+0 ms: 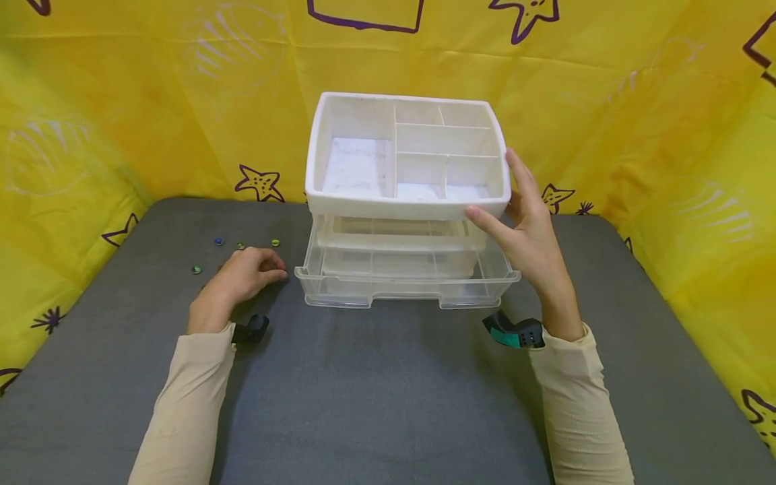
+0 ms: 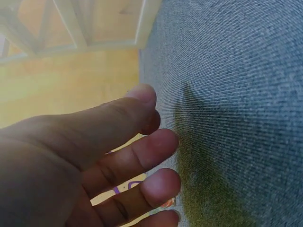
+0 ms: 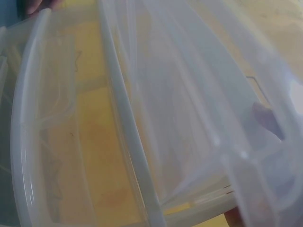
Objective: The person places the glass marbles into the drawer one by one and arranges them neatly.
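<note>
A small drawer organizer has a white divided top tray [image 1: 409,209] above a clear plastic drawer [image 1: 412,296] that sticks out at the front. At the tray's right front corner my right hand [image 1: 533,236] grips the organizer, thumb on the front edge and fingers along the side. The clear plastic fills most of the right wrist view. To the left, my left hand [image 1: 239,279] is low over the table, its fingers loosely bent and nothing visible in them. Around it lie small marbles: a blue one [image 1: 219,241], a yellow-green one [image 1: 275,242] and a green one [image 1: 197,269].
The table has a grey cloth cover [image 1: 376,391]. A yellow printed curtain [image 1: 242,101] surrounds it at the back and both sides. Dark wrist cameras sit at both cuffs, the right one [image 1: 515,331] with a green patch.
</note>
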`<state>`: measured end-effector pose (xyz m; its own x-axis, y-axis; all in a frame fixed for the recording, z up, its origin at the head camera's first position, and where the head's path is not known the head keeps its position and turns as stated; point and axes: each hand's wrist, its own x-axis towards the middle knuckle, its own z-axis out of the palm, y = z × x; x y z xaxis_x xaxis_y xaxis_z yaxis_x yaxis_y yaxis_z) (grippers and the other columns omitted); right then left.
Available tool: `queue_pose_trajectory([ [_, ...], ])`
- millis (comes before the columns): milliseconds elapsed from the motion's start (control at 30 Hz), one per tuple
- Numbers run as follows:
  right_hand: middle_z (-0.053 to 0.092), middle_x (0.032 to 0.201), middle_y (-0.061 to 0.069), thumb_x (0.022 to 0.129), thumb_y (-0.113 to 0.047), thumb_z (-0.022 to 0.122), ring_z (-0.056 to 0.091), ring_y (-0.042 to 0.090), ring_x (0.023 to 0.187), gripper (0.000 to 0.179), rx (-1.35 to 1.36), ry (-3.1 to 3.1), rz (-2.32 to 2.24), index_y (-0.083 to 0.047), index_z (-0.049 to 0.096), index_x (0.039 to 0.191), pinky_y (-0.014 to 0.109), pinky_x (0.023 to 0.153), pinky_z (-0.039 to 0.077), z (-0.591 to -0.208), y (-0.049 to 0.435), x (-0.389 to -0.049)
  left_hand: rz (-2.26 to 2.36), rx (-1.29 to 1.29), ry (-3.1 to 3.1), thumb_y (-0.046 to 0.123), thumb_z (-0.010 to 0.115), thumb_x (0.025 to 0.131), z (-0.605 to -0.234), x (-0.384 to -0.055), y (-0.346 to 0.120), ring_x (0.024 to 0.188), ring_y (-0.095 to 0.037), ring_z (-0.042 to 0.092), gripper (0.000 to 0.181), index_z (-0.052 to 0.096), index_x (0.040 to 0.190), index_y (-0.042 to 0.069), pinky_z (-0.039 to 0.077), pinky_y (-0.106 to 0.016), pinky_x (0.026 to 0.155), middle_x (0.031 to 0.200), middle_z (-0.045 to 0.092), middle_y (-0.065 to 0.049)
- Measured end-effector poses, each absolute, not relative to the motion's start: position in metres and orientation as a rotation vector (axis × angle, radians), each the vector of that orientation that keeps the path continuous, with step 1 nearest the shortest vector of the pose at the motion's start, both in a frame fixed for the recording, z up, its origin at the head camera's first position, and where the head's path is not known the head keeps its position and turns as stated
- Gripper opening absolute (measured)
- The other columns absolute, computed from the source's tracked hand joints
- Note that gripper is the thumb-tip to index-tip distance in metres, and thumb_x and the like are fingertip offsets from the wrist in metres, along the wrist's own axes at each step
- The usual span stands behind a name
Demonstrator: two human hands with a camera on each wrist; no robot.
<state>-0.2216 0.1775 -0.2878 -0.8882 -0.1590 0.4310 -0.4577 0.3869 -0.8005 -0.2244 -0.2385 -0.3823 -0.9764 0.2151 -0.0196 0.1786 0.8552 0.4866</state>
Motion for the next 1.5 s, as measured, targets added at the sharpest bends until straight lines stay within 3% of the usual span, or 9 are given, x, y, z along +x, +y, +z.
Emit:
queue_pose_trajectory([
  [733, 0.023, 0.162, -0.001, 0.091, -0.008, 0.07, 0.054, 0.026, 0.116, 0.086, 0.553, -2.352, 1.513, -0.025, 0.02, 0.159, 0.015, 0.09, 0.05, -0.288, 0.177, -0.222, 0.939, 0.283, 3.052, 0.013, 0.065, 0.095, -0.358, -0.219, -0.235, 0.086, -0.03, 0.066, 0.019, 0.07, 0.11, 0.002, 0.05, -0.036, 0.074, 0.098, 0.073, -0.017],
  [1100, 0.024, 0.161, -0.001, 0.091, -0.009, 0.07, 0.054, 0.026, 0.117, 0.085, 0.541, -2.361, 1.506, -0.025, 0.021, 0.159, 0.027, 0.096, 0.053, -0.288, 0.177, -0.222, 1.006, 0.278, 3.106, 0.015, 0.066, 0.095, -0.343, -0.21, -0.227, 0.083, -0.026, 0.061, 0.017, 0.07, 0.109, 0.005, 0.047, -0.031, 0.069, 0.099, 0.072, -0.014],
  [1500, 0.022, 0.162, -0.002, 0.091, -0.01, 0.07, 0.055, 0.026, 0.117, 0.085, 0.536, -2.359, 1.52, -0.026, 0.02, 0.159, 0.019, 0.091, 0.052, -0.288, 0.177, -0.223, 1.083, 0.335, 3.156, 0.015, 0.068, 0.095, -0.326, -0.201, -0.217, 0.082, -0.024, 0.061, 0.016, 0.071, 0.108, 0.006, 0.045, -0.022, 0.067, 0.096, 0.073, -0.012],
])
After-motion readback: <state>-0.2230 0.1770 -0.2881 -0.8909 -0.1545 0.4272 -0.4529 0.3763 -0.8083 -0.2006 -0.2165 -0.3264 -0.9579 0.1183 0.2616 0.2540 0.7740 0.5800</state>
